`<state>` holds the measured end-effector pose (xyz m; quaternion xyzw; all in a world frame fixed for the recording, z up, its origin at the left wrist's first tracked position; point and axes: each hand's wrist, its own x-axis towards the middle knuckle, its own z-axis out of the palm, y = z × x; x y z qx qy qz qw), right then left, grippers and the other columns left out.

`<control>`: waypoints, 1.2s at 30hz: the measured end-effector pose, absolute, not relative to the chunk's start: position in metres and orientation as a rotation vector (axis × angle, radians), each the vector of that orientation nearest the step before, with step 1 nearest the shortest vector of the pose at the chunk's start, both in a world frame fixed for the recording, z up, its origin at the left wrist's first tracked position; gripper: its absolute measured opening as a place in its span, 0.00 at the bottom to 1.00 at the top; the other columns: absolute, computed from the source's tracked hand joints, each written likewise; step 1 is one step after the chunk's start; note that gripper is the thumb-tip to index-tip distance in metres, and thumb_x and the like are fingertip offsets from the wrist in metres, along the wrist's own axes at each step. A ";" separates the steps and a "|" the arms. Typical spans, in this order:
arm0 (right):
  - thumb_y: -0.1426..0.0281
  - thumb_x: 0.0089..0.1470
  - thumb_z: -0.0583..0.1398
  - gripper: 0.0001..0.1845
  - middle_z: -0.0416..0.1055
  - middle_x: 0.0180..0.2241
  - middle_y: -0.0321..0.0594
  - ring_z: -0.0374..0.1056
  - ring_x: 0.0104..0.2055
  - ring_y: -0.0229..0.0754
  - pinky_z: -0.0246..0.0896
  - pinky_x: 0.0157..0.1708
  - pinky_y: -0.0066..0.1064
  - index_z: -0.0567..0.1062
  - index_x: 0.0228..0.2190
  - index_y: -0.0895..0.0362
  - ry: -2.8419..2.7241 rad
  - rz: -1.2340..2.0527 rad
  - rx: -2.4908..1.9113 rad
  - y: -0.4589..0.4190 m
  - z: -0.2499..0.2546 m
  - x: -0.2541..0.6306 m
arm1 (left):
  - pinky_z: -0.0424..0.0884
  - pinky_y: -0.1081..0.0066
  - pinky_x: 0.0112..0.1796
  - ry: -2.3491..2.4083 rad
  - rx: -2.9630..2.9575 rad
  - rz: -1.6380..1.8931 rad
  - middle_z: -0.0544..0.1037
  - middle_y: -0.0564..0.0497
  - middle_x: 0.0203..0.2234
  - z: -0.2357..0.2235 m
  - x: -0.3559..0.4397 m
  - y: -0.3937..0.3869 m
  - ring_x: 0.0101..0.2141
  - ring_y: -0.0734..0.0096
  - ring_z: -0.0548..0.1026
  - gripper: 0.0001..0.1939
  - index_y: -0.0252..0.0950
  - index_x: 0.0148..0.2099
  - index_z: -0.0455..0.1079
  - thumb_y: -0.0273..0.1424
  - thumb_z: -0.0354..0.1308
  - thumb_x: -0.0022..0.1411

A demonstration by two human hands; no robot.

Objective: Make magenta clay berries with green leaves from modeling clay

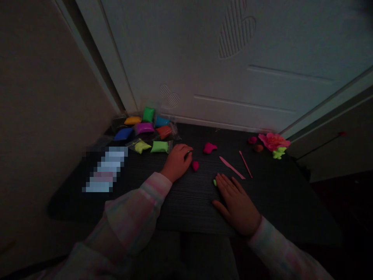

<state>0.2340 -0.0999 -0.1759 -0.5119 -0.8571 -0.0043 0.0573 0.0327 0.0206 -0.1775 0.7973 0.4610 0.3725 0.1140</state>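
My right hand (237, 204) lies palm down on the dark table, fingers stretched out flat. A small light-green piece of modelling clay (215, 182) shows at its fingertips, partly hidden by them. Farther left, my left hand (177, 162) rests on the table with fingers curled and thumb close to the forefinger; a tiny bit of something shows there, too small to name. Just right of it sit a round pink clay lump (195, 166) and a larger, uneven pink clay piece (210, 147). A pink plastic knife (232, 167) and a thin pink modelling tool (245, 164) lie beyond my right hand.
Several bagged clay blocks, among them a purple block (145, 128) and a lime-green block (160, 146), lie at the back left. A blurred pale rectangle (107, 170) is at left. A pink flower (274, 141) and yellow-green clay figure (279, 153) stand back right, before a white door (186, 58).
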 end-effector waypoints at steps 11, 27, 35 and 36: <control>0.68 0.54 0.50 0.20 0.63 0.49 0.49 0.56 0.54 0.49 0.54 0.51 0.48 0.62 0.49 0.58 -2.112 0.053 -1.471 -0.086 -0.168 0.234 | 0.66 0.66 0.40 1.396 2.382 0.964 0.72 0.47 0.32 -0.172 0.033 0.019 0.37 0.67 0.69 0.09 0.33 0.36 0.68 0.28 0.47 0.58; 0.75 0.54 0.47 0.11 0.67 0.33 0.45 0.62 0.38 0.44 0.58 0.36 0.36 0.67 0.35 0.58 -1.979 -0.069 -1.582 -0.033 -0.174 0.216 | 0.66 0.72 0.36 1.104 2.359 0.709 0.74 0.51 0.32 -0.167 0.035 0.008 0.34 0.70 0.70 0.12 0.35 0.40 0.68 0.32 0.58 0.50; 0.74 0.52 0.50 0.10 0.66 0.36 0.46 0.58 0.37 0.47 0.48 0.34 0.37 0.70 0.34 0.59 -2.163 -0.263 -1.703 -0.028 -0.169 0.194 | 0.67 0.72 0.34 1.218 2.030 0.929 0.74 0.50 0.34 -0.173 0.037 0.016 0.32 0.72 0.71 0.16 0.34 0.44 0.66 0.30 0.57 0.51; 0.74 0.53 0.51 0.10 0.67 0.35 0.45 0.57 0.36 0.47 0.48 0.35 0.37 0.70 0.34 0.58 -2.204 -0.275 -1.691 -0.030 -0.168 0.189 | 0.67 0.72 0.33 1.239 1.988 0.964 0.73 0.50 0.34 -0.174 0.037 0.017 0.32 0.72 0.71 0.17 0.33 0.45 0.65 0.31 0.56 0.51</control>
